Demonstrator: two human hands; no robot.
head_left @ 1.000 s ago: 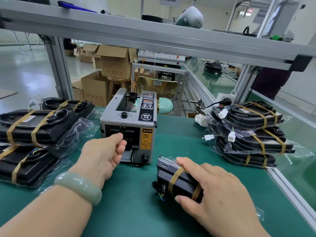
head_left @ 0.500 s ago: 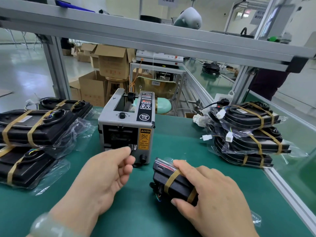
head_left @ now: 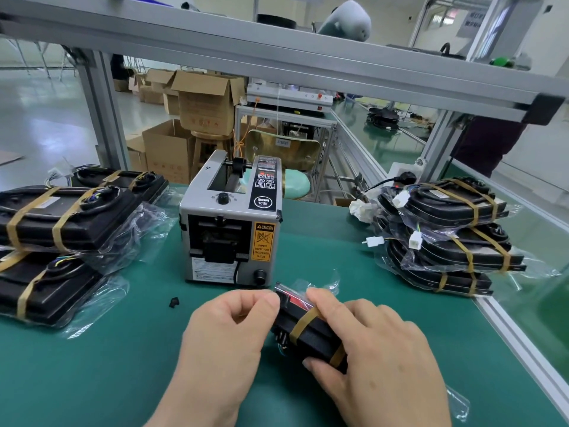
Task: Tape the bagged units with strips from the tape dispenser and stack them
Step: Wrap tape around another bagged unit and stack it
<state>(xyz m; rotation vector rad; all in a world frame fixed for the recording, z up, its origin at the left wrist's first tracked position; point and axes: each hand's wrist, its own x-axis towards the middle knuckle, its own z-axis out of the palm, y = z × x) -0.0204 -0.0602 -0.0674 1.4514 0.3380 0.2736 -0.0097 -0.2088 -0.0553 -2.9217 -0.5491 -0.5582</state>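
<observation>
Bagged unit (head_left: pixel 317 335) on the green mat (head_left: pixel 92 380), just in front of the tape dispenser (head_left: pixel 231 229), with both hands at it.
As before, the right hand (head_left: pixel 375 349) grips it, fingers and thumb curled round its taped body. The left hand (head_left: pixel 228 328), at the dispenser's outlet a second ago, has come back to the unit's corner nearest the dispenser. Its thumb and forefinger are pinched together there; whether they hold a strip cannot be told. A small black piece (head_left: pixel 174 302) lies before the dispenser's left corner, and taped stacks flank the dispenser, the left stack (head_left: pixel 61 217) and the right stack (head_left: pixel 446 238).
</observation>
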